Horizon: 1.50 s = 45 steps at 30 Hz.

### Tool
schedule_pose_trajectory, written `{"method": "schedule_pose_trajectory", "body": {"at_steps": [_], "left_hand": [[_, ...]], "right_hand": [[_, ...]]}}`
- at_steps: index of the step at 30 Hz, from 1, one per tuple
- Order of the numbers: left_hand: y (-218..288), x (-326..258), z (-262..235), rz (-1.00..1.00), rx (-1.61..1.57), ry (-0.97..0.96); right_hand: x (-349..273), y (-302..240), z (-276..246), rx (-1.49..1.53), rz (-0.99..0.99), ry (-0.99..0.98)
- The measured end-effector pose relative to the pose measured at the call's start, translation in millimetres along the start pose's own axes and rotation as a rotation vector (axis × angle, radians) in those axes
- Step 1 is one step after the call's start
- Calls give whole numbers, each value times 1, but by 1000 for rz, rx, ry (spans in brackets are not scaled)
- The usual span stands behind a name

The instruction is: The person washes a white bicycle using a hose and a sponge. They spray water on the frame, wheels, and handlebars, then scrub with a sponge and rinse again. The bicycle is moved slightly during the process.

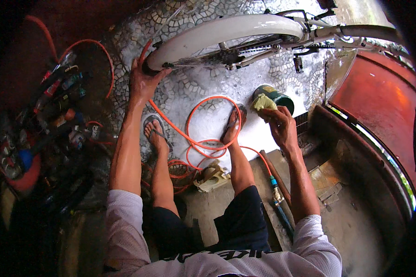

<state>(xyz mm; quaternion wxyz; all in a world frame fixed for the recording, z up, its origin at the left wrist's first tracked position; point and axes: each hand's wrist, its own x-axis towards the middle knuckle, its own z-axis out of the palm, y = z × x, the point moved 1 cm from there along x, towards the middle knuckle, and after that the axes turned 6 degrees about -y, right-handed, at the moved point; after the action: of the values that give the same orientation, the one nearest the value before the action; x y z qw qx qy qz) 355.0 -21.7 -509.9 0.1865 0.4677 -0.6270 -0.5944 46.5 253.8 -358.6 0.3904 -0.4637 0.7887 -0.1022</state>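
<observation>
- Both hands are busy: the left hand (142, 82), in the upper left of the frame, is spread wide with its fingers pressed on the black tyre (149, 68) at the end of the white mudguard (217, 32).
- Right of centre, the right hand (281, 125) is closed around a yellow sponge (263, 101).
- That sponge sits just beside a dark green can (276, 96) lying on the wet mosaic floor (208, 87).
- Across the top of the frame, the white bicycle (319, 32) stretches from the mudguard to the upper right.
- At centre, an orange hose (203, 138) loops on the floor around the person's sandalled feet.
- Along the left edge stands a dark cluster of bottles and cans (60, 92).
</observation>
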Motion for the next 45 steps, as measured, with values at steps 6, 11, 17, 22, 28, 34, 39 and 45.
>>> {"method": "schedule_pose_trajectory", "body": {"at_steps": [6,11,17,22,28,34,39,45], "left_hand": [[-36,-3,-10,-1,288,-24],[5,-1,-1,12,189,-5],[-36,-4,-14,150,309,-27],[24,-2,-11,142,434,3],[26,-7,-13,76,315,14],[6,-10,-6,-3,206,16],[-14,-11,-8,59,216,55],[-2,-8,2,15,253,80]], "right_hand": [[2,-10,5,86,-61,-47],[15,-22,-8,35,-69,21],[41,-32,-10,-67,-203,-4],[69,-58,-20,-209,-168,141],[142,-87,-15,-489,-327,228],[211,-73,22,-504,-61,-68],[235,-79,21,-151,-714,-122],[255,-61,34,-720,-585,-79]]}}
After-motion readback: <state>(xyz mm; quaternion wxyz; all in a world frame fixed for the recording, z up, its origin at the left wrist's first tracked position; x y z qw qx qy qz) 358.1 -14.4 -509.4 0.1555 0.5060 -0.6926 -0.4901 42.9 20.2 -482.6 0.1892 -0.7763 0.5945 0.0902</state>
